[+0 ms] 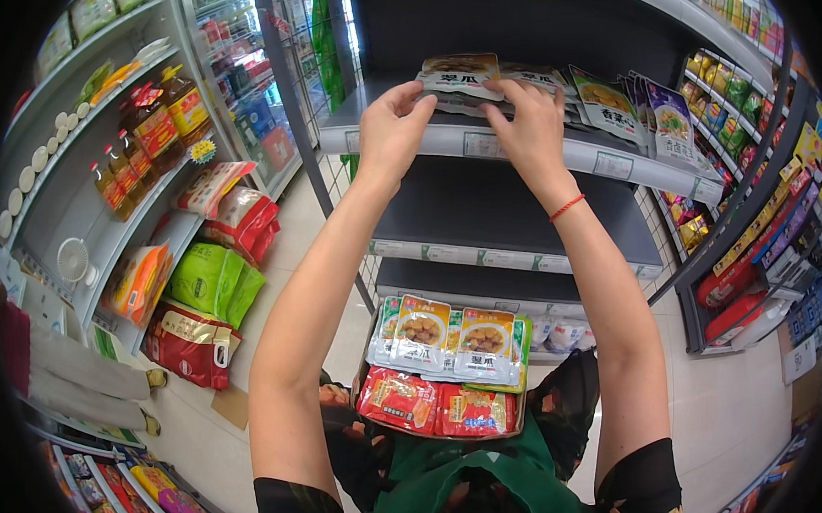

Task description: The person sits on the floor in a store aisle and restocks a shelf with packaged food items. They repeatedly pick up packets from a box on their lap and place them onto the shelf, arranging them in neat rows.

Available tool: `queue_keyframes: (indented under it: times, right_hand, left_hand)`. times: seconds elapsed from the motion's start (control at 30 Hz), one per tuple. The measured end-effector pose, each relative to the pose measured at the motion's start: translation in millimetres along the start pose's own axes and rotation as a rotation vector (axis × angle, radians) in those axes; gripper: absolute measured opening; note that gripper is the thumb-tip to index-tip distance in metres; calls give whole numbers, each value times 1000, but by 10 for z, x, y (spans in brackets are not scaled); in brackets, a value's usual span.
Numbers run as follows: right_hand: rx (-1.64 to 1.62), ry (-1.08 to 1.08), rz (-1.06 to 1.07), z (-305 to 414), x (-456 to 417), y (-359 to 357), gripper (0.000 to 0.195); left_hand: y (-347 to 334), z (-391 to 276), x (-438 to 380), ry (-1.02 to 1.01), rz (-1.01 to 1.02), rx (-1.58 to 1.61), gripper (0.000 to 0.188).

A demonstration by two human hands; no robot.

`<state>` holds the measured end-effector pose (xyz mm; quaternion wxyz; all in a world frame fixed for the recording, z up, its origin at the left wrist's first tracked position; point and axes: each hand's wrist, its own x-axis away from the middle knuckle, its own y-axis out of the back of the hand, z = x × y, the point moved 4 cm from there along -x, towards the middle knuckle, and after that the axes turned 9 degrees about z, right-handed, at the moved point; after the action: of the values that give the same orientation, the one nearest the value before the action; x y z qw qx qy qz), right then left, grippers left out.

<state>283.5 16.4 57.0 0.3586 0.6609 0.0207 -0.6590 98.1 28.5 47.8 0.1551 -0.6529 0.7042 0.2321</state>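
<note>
A stack of flat food pouches (459,74) lies on the upper dark shelf, the top one bearing a food picture and writing. My left hand (393,130) pinches its left edge, thumb at the front. At its right edge, my right hand (532,120) has fingers over the pouch and the thumb lower; a red cord bracelet (566,208) circles that wrist. More pouches lie behind the right hand, beside green pouches (605,107) and upright purple pouches (672,125). On my lap rests a cardboard box (446,434) with yellow-orange pouches (422,331) and red packets (398,398).
Lower dark shelves (477,205) stand before me, edged with price labels. Left, a shelf holds oil bottles (154,123), a small white fan (74,261) and large bags (209,282). A person's legs (85,363) are at far left. Snack racks (721,116) stand right.
</note>
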Motion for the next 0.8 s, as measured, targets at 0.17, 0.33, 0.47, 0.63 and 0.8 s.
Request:
queue_keyframes:
  times: [0.17,0.33,0.47,0.63,0.8]
  right_hand:
    - [-35,-16,49,-13,58,117,8]
    - [-202,-2,4,132,221,254,6]
    - [-335,-56,29,143,394,317,8]
    - [-584,-164,98,145,613,378,12]
    - [-1035,-385,149,92,718,410,20]
  left_hand:
    - [-17,50,62,81,-64,244,39]
    - [-96,5,134,153,20,505,32]
    - [-106,-5,234,249,91,552,28]
    - [-114,56,369,285,169,499,42]
    - [-122,75,526,281,229,412,52]
